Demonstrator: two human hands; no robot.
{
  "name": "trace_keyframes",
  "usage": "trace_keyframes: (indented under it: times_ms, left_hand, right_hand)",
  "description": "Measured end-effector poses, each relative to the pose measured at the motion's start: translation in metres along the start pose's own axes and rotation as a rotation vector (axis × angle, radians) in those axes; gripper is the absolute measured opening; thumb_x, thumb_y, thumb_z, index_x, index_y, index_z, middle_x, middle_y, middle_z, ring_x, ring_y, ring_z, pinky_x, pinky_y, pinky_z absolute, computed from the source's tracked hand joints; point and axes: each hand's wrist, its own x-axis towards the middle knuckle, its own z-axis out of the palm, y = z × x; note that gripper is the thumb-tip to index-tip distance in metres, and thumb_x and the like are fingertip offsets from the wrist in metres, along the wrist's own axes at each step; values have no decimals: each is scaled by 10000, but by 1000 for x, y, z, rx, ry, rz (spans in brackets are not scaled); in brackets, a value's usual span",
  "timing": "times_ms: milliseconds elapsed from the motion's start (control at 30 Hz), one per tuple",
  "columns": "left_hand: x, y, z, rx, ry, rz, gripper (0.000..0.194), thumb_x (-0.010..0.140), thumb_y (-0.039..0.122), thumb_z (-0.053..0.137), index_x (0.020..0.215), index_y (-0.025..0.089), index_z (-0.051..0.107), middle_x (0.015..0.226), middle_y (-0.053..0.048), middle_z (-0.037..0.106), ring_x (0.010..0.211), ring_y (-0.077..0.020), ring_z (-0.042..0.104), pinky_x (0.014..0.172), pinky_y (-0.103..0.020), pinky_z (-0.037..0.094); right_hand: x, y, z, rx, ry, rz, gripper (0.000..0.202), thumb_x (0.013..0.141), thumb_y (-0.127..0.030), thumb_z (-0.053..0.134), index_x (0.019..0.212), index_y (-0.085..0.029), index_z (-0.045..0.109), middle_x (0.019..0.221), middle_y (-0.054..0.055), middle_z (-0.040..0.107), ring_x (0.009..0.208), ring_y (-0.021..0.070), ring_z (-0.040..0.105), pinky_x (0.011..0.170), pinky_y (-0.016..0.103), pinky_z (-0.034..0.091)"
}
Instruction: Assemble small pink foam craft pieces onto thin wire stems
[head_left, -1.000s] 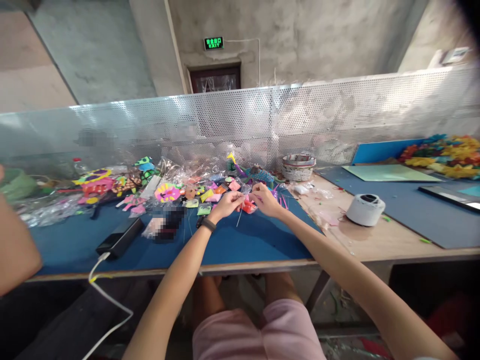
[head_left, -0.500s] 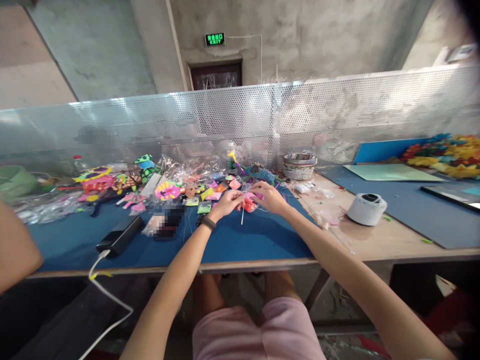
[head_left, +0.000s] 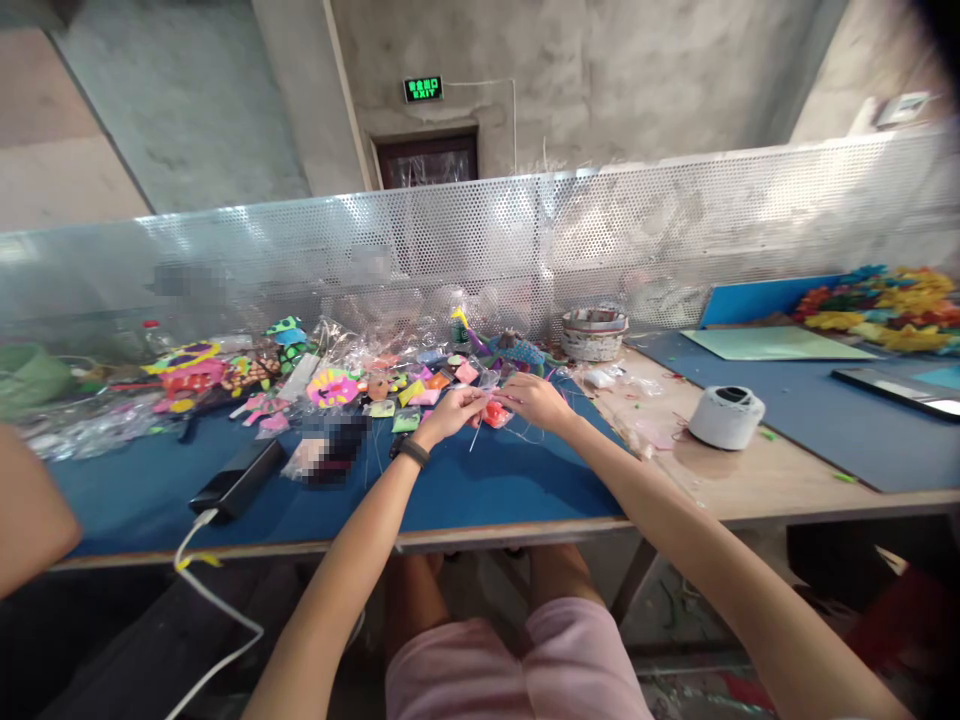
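My left hand (head_left: 455,411), with a dark band on the wrist, is pinched around something small that I cannot make out. Its fingertips meet those of my right hand (head_left: 536,399), whose fingers are also closed on something too small to tell. A red-orange piece (head_left: 495,414) shows just beneath the fingers, partly covered by them. From between the hands a thin white stick (head_left: 475,437) points down over the blue mat (head_left: 495,490). Small coloured packets (head_left: 407,418) lie left of my left hand, and a blue dotted figure (head_left: 517,350) is behind the hands.
A black power bank (head_left: 238,478) with a white cable lies at left, near another person's arm (head_left: 34,500). Colourful foam shapes (head_left: 332,388) and clear wrappers cover the back left. To the right are a woven basket (head_left: 594,335) and a white roll (head_left: 726,418).
The white stick has tilted, its lower end now further left. My right hand's fingers have come lower and closer to my left fingertips. The whole view has shifted slightly.
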Motion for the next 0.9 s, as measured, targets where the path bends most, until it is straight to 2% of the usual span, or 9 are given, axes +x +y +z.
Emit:
trace_keyframes:
  times_ms: [133, 300, 467, 600, 733, 833, 900]
  left_hand:
    - [0, 0, 1, 22, -27, 15, 387, 874, 517, 635, 869, 131, 624, 707, -12, 592, 526, -92, 512, 540, -226, 415]
    - [1, -3, 1, 35, -51, 5, 385, 894, 508, 615, 918, 125, 634, 737, -33, 627, 511, -91, 507, 519, -224, 396]
    - [1, 0, 3, 30, -79, 36, 357, 915, 483, 598, 930, 127, 627, 761, -38, 639, 526, -91, 515, 528, -226, 402]
    - [1, 1, 5, 45, -109, 35, 381, 919, 498, 583, 894, 120, 624, 764, -46, 646, 531, -90, 516, 534, -226, 415]
    - [2, -2, 5, 31, -84, 30, 393, 911, 514, 588, 892, 122, 614, 731, -32, 635, 531, -92, 520, 538, -225, 427]
    - [4, -6, 3, 16, -2, 23, 392, 902, 520, 599, 916, 128, 606, 673, -4, 601, 513, -95, 518, 533, -227, 433]
    - [4, -8, 3, -4, 35, 8, 398, 894, 529, 606, 935, 133, 604, 646, 11, 578, 507, -98, 520, 533, -229, 439]
  right_hand:
    - [1, -2, 3, 80, 41, 99, 444, 1026, -473, 409, 905, -200, 738, 819, 82, 682, 811, 196, 594, 749, 300, 440]
    - [2, -5, 5, 238, 5, 252, 496, 991, -536, 431, 724, -177, 645, 662, 21, 596, 612, 139, 505, 600, 259, 361]
    - [2, -5, 8, 377, 13, 353, 530, 980, -529, 410, 608, -173, 534, 572, -23, 475, 548, 108, 402, 545, 246, 291]
    - [1, -1, 12, 486, -58, 440, 571, 956, -567, 421, 549, -173, 484, 537, -31, 436, 514, 95, 355, 509, 242, 267]
    - [0, -3, 13, 403, -20, 460, 537, 957, -551, 450, 613, -164, 592, 571, -15, 548, 532, 103, 438, 530, 232, 311]
    - [-1, -10, 10, 246, 56, 440, 352, 926, -495, 568, 851, -189, 725, 711, 4, 688, 607, 128, 557, 578, 231, 362]
    - [-1, -13, 8, 150, 90, 402, 262, 921, -436, 609, 988, -224, 748, 824, 18, 740, 691, 149, 623, 625, 237, 391]
